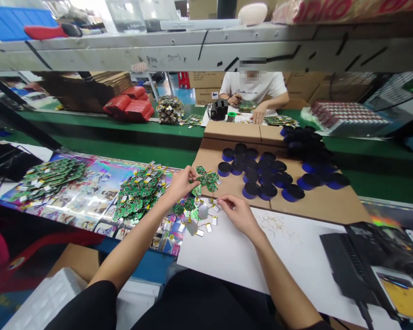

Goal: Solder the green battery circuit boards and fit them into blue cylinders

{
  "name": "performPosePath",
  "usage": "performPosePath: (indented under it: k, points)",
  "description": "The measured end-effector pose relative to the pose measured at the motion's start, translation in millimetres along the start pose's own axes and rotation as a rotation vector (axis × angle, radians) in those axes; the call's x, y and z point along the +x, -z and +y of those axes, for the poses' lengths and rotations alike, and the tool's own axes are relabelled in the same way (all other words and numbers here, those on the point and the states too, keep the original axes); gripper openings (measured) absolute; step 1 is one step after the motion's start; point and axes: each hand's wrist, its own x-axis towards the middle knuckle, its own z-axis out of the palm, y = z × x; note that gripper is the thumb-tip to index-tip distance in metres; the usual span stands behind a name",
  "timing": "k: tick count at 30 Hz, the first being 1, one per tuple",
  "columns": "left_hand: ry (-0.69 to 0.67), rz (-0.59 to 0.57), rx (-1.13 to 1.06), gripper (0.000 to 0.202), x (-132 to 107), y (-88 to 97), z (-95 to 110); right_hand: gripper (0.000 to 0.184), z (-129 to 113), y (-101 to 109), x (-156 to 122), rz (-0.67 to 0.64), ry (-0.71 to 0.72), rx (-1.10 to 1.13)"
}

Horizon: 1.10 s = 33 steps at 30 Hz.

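Note:
My left hand [181, 184] is closed in a pinch on a green circuit board [206, 179], holding it just above the worktop. My right hand [237, 211] rests on a white sheet [289, 256], fingers curled with the fingertips pressed at a small silver battery cell [216, 207]. More small cells [206, 227] with thin wires lie scattered between the two hands. A heap of green boards [137, 195] sits just left of my left hand.
A second board pile [50, 176] lies far left on a glossy printed sheet. Several blue-rimmed black round parts [261, 176] stand on cardboard [313, 206] ahead. A black device [368, 266] sits at right. Across the green belt [124, 126] a person [253, 89] works.

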Motion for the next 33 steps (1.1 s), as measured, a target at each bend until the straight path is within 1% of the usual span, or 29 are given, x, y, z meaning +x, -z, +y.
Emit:
performPosePath:
  k: [2, 3, 5, 6, 7, 8, 9, 10, 12, 13, 14, 16, 18, 20, 21, 23, 25, 27, 28, 29, 31, 33]
  points:
    - [-0.052, 0.058, -0.09, 0.025, -3, 5.4, 1, 0.028, -2, 0, 5, 0.084, 0.045, -0.026]
    - [-0.093, 0.064, -0.13, 0.024, -5, 8.5, 2, 0.034, -3, 0, 8, 0.136, 0.074, -0.046]
    - [-0.195, 0.032, -0.179, 0.016, -9, 15.1, 7, 0.056, -7, 0, 15, 0.228, 0.149, -0.095]
    - [-0.243, 0.008, -0.199, 0.012, -11, 18.2, 9, 0.064, -10, 0, 19, 0.253, 0.188, -0.108]
    - [-0.285, -0.015, -0.215, 0.01, -13, 21.2, 12, 0.062, -12, 0, 22, 0.247, 0.212, -0.099]
    - [-0.319, -0.037, -0.231, 0.01, -15, 24.0, 14, 0.052, -15, 1, 25, 0.213, 0.216, -0.065]
    - [-0.344, -0.062, -0.249, 0.011, -17, 26.4, 16, 0.038, -17, 1, 27, 0.164, 0.201, -0.008]
    - [-0.363, -0.088, -0.266, 0.013, -19, 28.3, 17, 0.029, -18, 2, 27, 0.115, 0.174, 0.06]
    - [-0.389, -0.117, -0.267, 0.019, -23, 30.2, 17, 0.031, -19, 3, 24, 0.062, 0.128, 0.175]
    - [-0.398, -0.1, -0.242, 0.022, -26, 29.9, 17, 0.031, -19, 4, 21, 0.067, 0.127, 0.199]
    - [-0.402, -0.058, -0.2, 0.024, -28, 28.6, 17, 0.028, -19, 5, 17, 0.087, 0.146, 0.196]
    - [-0.411, 0.067, -0.1, 0.026, -35, 23.0, 18, 0.021, -20, 6, 8, 0.128, 0.21, 0.135]
    - [-0.43, 0.17, -0.029, 0.024, -42, 13.7, 23, 0.021, -23, 6, 0, 0.171, 0.265, 0.073]
    - [-0.431, 0.216, -0.03, 0.026, -48, 1.9, 32, 0.019, -28, 4, -6, 0.227, 0.281, 0.051]
    - [-0.412, 0.234, -0.059, 0.028, -51, -4.3, 37, 0.019, -31, 2, -8, 0.247, 0.262, 0.072]
    - [-0.315, 0.264, -0.17, 0.035, -56, -16.1, 45, 0.028, -35, -4, -10, 0.235, 0.157, 0.213]
    - [-0.153, 0.247, -0.367, 0.043, -62, -25.9, 51, 0.038, -35, -11, -10, 0.135, -0.022, 0.482]
    - [0.019, 0.19, -0.59, 0.052, -67, -32.9, 53, 0.043, -33, -18, -9, 0.008, -0.209, 0.774]
    - [0.077, 0.16, -0.683, 0.055, -69, -35.3, 52, 0.045, -31, -21, -9, -0.05, -0.288, 0.887]
    - [0.108, 0.125, -0.759, 0.059, -71, -37.2, 50, 0.046, -29, -24, -9, -0.106, -0.357, 0.972]
    - [0.128, 0.041, -0.88, 0.063, -74, -39.8, 45, 0.047, -27, -27, -10, -0.189, -0.459, 1.078]
    - [0.155, -0.026, -0.977, 0.066, -77, -40.7, 39, 0.048, -25, -28, -12, -0.237, -0.509, 1.123]
